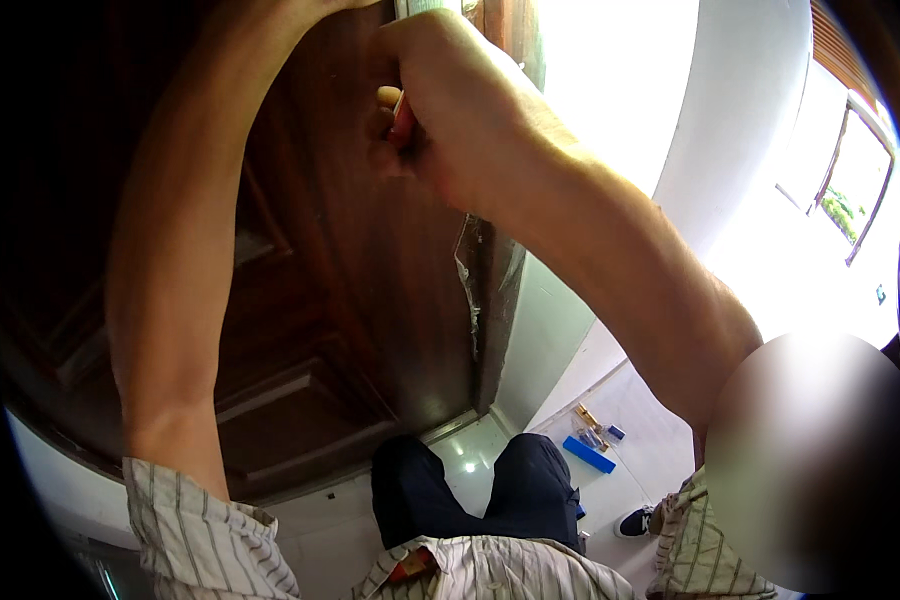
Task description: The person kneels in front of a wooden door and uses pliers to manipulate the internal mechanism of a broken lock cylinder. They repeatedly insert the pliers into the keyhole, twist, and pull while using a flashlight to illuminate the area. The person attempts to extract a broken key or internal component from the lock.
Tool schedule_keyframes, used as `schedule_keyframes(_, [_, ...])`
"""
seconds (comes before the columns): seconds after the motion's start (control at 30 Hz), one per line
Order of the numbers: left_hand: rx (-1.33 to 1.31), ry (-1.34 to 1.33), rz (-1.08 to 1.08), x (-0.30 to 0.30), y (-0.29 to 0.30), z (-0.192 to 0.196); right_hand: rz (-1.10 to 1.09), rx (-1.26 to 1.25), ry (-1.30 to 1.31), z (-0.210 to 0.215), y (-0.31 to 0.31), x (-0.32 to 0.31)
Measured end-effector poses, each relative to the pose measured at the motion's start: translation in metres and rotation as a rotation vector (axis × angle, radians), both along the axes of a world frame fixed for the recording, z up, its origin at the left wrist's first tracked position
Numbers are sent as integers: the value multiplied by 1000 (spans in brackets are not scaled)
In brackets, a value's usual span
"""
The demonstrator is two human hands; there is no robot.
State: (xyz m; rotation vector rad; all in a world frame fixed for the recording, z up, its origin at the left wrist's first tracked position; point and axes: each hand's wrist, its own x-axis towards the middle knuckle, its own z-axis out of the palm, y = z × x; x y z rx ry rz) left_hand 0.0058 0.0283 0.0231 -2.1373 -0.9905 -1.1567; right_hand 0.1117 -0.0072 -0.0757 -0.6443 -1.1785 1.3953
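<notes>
A red thing (402, 122) is gripped before a brown door (345, 260)

The red thing is held in the right hand (425, 85), in front of the upper right part of the door. The fingers are curled in and clamped on it, so that only a short stretch of it is left uncovered; whether the door is touched by it cannot be told. The left hand (352, 3) is cut off at the top edge, above the door, and the state of its grip cannot be told. The left forearm (175, 250) is raised across the left half of the door.

Along the door's right edge, torn clear film (465, 268) is seen. Dark trousers (410, 490) and a striped shirt (530, 570) are seen below the door. On the pale floor (660, 430) to the right of the door's foot, a blue box (588, 455) is laid near a brass-coloured piece (588, 413) and a small blue item (616, 433). Any lettering on these is too small to be read. Farther from the door, on the same side, a dark shoe (633, 522) is seen below them, and a window (855, 180) is placed high up. A small blue-green mark (881, 294) beneath the window cannot be made out.
</notes>
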Motion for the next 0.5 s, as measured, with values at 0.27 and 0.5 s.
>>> schedule_keyframes(0.27, [-23, 19, 40, -3, -3, -3, 62, -34, 392, -30, 7, -1])
schedule_keyframes(0.5, [-99, 31, 47, 8, -17, -10, 74, -151, 319, -16, 5, 9])
